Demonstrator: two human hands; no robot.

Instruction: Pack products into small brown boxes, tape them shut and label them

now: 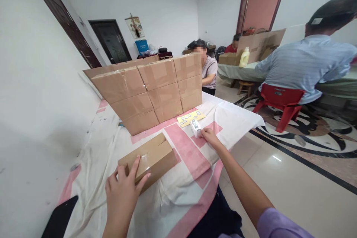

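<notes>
A closed brown cardboard box [152,152] lies on the cloth-covered table before me, with clear tape on its top. My left hand [124,182] rests on the near end of this box, fingers spread over the top and thumb by the front side. Further right, my right hand [210,136] has its fingers closed at the lower side of a small white box [195,128] with a picture on its top. Beside and partly behind the white box lies a yellow sheet of stickers or labels [184,119].
Stacked taped cardboard boxes [156,91] form a wall across the table's far side. A black flat object [60,217] lies at the lower left. Other people sit beyond, one on a red chair [281,98]. A yellow bottle [244,57] stands on another table.
</notes>
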